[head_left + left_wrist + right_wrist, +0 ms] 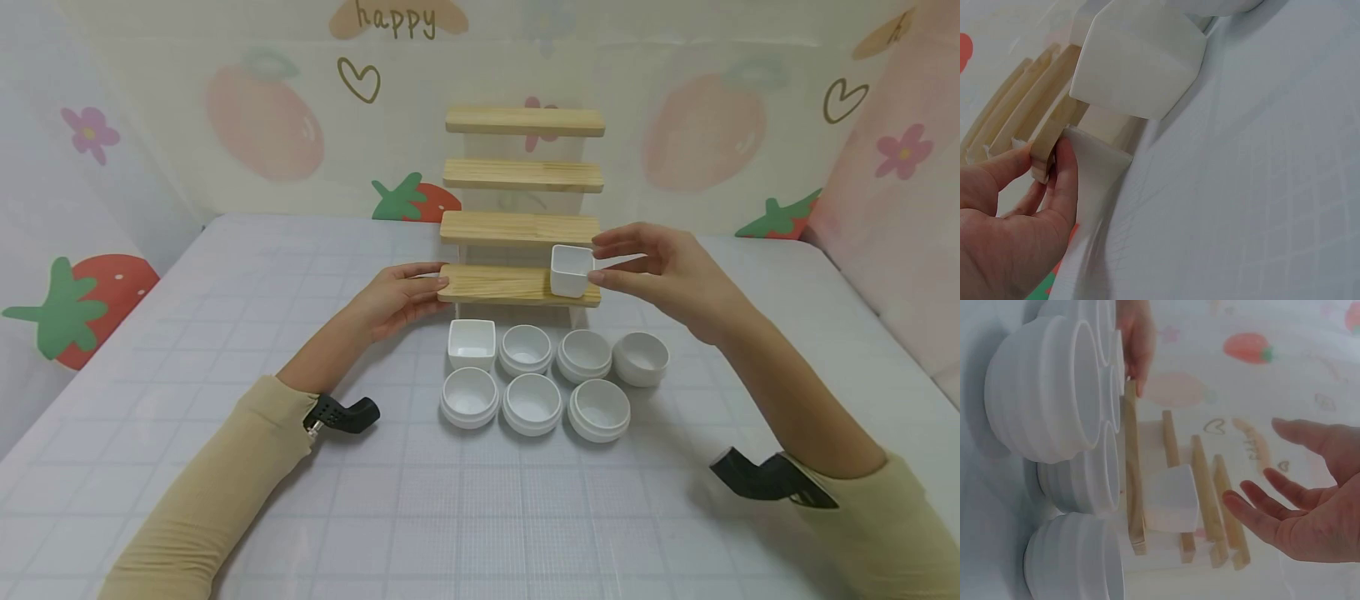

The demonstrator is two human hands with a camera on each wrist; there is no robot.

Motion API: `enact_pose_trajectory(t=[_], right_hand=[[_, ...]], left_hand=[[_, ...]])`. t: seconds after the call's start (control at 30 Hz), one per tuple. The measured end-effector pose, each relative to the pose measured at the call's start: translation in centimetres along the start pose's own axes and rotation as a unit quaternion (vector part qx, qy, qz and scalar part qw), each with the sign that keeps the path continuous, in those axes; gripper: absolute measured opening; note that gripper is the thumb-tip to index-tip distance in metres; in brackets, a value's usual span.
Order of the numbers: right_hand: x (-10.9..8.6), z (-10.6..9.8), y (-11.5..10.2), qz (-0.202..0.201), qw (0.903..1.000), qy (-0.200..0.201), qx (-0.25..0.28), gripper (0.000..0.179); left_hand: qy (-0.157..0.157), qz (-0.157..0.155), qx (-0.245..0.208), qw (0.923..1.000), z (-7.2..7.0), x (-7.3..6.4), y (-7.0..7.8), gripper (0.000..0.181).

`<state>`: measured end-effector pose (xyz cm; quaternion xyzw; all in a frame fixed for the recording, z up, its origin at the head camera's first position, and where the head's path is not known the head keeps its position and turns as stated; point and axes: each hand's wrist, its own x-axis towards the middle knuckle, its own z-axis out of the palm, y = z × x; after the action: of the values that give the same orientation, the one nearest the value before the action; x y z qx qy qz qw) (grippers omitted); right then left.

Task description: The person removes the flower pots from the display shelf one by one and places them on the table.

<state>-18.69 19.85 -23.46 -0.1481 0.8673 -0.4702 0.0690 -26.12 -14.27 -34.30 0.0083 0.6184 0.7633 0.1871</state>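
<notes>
A white square pot (pixel 572 273) stands on the right end of the lowest board of a stepped wooden shelf (pixel 495 284). My right hand (pixel 654 271) is just beside that pot, thumb and fingers spread. In the right wrist view, a gap shows between the fingertips (pixel 1235 501) and the pot (pixel 1172 499). My left hand (pixel 401 302) grips the left end of the same board. The left wrist view shows the thumb above the board end (pixel 1047 147) and the fingers beneath it.
In front of the shelf, another square pot (pixel 472 344) stands on the table (pixel 420 517) with several round white pots (pixel 532 404) in two rows. Three higher boards (pixel 521 175) rise behind the lowest one. A printed backdrop (pixel 487 75) hangs behind.
</notes>
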Motion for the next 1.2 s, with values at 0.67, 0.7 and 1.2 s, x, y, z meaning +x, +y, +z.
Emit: enact_pose_trajectory(t=[0.67,0.7,1.2], right_hand=[[2.5,-0.4,-0.6,0.011,0.9992,0.014,0.035,0.055],[2.6,-0.4,-0.5,0.013,0.9992,0.015,0.034,0.056],[3.9,-0.4,0.9,0.020,0.9980,0.048,0.036,0.057]], left_hand=[[0.000,-0.003,0.001,1.0000,-0.1,0.0,0.1,0.055],[0.000,-0.003,0.001,1.0000,-0.1,0.0,0.0,0.055],[0.000,-0.004,-0.007,1.0000,-0.1,-0.1,0.0,0.055]])
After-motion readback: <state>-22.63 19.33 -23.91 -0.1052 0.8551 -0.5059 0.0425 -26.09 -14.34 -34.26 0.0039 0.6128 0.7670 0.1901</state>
